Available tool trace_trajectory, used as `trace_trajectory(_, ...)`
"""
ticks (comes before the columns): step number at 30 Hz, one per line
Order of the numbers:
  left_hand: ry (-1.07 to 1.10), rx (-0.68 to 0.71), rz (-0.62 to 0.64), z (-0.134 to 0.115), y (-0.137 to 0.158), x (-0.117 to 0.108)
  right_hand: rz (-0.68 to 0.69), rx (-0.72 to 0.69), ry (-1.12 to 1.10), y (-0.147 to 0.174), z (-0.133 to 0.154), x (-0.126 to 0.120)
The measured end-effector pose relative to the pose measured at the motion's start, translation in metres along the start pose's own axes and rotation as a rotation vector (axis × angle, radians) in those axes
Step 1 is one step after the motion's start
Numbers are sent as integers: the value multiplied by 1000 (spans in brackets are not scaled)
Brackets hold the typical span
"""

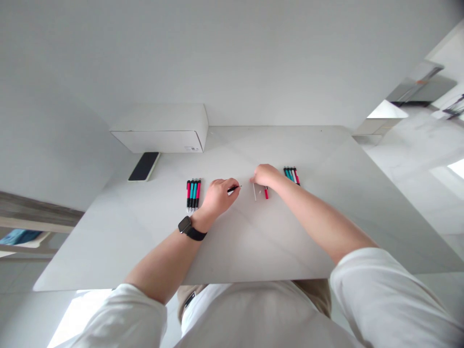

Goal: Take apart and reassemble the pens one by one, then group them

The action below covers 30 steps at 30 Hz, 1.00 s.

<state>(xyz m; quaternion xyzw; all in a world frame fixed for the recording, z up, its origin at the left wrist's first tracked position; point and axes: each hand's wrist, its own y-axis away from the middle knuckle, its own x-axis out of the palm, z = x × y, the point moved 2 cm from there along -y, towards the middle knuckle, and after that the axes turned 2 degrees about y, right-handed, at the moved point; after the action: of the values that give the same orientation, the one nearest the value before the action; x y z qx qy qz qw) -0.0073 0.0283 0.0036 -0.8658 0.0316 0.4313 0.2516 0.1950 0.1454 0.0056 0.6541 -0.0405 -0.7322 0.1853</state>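
My left hand [220, 195], with a black watch on its wrist, is closed around a short black pen part [233, 189] whose thin tip points right. My right hand [266, 174] is lowered to the table with its fingers pinched together; what is between the fingertips is hidden. Just below those fingers lies a thin white pen refill [254, 192]. A red pen barrel [266, 193] lies beside it, partly covered by the right hand. Between the two is a tiny clear piece [260, 192], too small to name.
Several pink and teal pens [194, 195] lie in a row left of my left hand. Another row of pens [292, 175] is beyond my right forearm. A phone [144, 166] and a white box [159, 140] sit at the back left of the white table [290, 251], against the wall.
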Motion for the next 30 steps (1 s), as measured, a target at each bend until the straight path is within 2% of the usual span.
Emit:
trace_trajectory(3,7,3,1,-1,0,0,-113,-46,-77,16,-7,-8)
trace_trajectory(8,26,14,-3,-4,0,0,-361,-348,-417,63,-14,-10)
trace_trajectory(10,40,24,-9,-7,0,0,-326,-381,-526,78,-12,-5)
trace_trajectory(12,52,37,-14,-10,1,0,-229,-381,-615,88,-7,1)
trace_trajectory(14,59,50,-18,-13,2,-1,-139,-384,-690,91,0,6)
trace_trajectory(17,60,62,-30,-16,3,-2,-82,-383,-768,90,10,8)
trace_trajectory(21,29,47,-24,-11,2,-1,-123,-373,-751,82,14,6)
trace_trajectory(26,-77,-39,0,3,-1,-2,-224,-383,-532,62,4,-3)
trace_trajectory(30,-92,-64,-2,8,-1,-3,-152,-461,-310,44,3,-2)
